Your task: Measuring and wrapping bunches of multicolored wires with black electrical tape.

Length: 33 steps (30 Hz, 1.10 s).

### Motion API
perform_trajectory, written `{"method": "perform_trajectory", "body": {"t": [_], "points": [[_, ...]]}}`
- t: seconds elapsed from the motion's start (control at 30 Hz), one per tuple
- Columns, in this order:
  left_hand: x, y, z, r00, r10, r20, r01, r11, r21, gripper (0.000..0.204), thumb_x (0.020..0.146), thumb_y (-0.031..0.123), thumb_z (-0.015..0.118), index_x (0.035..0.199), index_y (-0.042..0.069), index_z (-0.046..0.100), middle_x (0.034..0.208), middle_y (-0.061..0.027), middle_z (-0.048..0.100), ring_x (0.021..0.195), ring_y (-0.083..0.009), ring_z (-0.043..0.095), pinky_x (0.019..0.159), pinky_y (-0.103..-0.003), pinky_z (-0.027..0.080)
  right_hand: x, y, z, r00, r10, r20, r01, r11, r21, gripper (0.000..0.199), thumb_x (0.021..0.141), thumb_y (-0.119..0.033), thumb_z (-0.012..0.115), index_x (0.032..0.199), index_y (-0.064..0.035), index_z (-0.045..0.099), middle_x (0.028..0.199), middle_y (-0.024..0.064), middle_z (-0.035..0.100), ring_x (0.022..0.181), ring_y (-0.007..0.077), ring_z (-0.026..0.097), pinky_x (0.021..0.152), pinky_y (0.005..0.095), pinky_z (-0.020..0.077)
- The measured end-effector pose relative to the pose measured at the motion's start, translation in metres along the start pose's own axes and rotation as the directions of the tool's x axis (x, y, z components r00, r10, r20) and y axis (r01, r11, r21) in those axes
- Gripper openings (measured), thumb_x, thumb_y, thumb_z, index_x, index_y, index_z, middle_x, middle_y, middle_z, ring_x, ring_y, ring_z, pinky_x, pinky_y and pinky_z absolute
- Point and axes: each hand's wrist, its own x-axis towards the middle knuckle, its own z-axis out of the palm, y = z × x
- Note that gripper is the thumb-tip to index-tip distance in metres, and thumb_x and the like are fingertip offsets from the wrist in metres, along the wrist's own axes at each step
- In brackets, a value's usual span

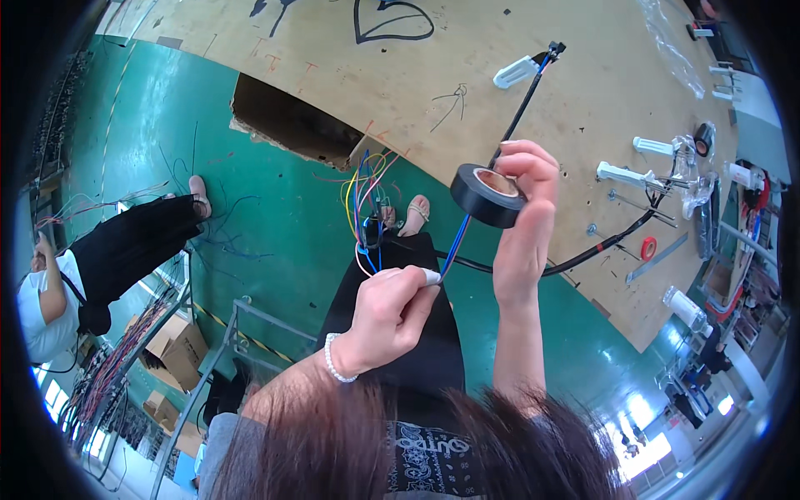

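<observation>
My right hand (529,225) grips a roll of black tape (482,202), with its fingers at the roll's open core. Lower and to the left, my left hand (387,317) is closed in a pinch on a bundle of blue wires (456,243) that runs up behind the roll. Something white (431,277) shows at its fingertips; I cannot tell whether it is a wrap or a piece of tape. Above the roll, a black sleeved cable (522,112) leads to a small black connector (557,50). Loose coloured wires (358,196) hang beyond my left hand.
A wooden board (467,92) with white pegs (625,173) spans the far side. A thick black cable (596,250) curves along its right part, near a red tape roll (648,247). At left, another person (125,242) stands near a wire rack (125,367) and cardboard boxes (177,350).
</observation>
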Motion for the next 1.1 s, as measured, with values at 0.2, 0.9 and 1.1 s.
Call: {"method": "perform_trajectory", "body": {"t": [0.2, 0.9, 1.1], "points": [[-0.001, 0.006, 0.001, 1.000, -0.014, 0.002, 0.014, 1.000, -0.006, 0.011, 0.079, -0.007, 0.065, 0.088, -0.001, 0.060, 0.065, -0.0099, 0.053, 0.055, -0.0256, 0.052, 0.052, -0.035, 0.040, 0.001, -0.008, 0.001, 0.983, -0.085, 0.160, 0.124, 0.961, -0.248, 0.053, 0.103, -0.050, 0.037, 0.118, -0.0011, 0.050, 0.120, 0.0112, 0.049, 0.098, 0.0171, 0.057, 0.086, 0.0329, 0.0486], [-0.002, -0.001, 0.005, 0.978, 0.207, -0.019, -0.201, 0.964, 0.177, 0.016, 0.078, -0.010, 0.064, 0.092, -0.001, 0.060, 0.065, -0.0104, 0.054, 0.054, -0.0265, 0.053, 0.052, -0.034, 0.042, -0.021, -0.039, -0.028, 0.967, 0.005, 0.255, 0.061, 0.966, -0.251, 0.046, 0.104, -0.039, 0.044, 0.118, 0.0033, 0.055, 0.104, 0.0077, 0.051, 0.086, 0.0123, 0.050, 0.081, 0.0281, 0.0428], [-0.003, 0.000, 0.008, 0.995, 0.098, -0.016, -0.097, 0.993, 0.069, 0.014, 0.080, -0.008, 0.064, 0.092, -0.002, 0.060, 0.063, -0.0091, 0.051, 0.051, -0.0247, 0.051, 0.050, -0.033, 0.040, -0.013, -0.006, 0.001, 0.928, 0.362, 0.086, -0.372, 0.915, 0.160, 0.048, 0.089, -0.018, 0.073, 0.124, -0.0012, 0.047, 0.105, 0.0059, 0.049, 0.093, 0.0126, 0.053, 0.082, 0.0286, 0.0461]]}}
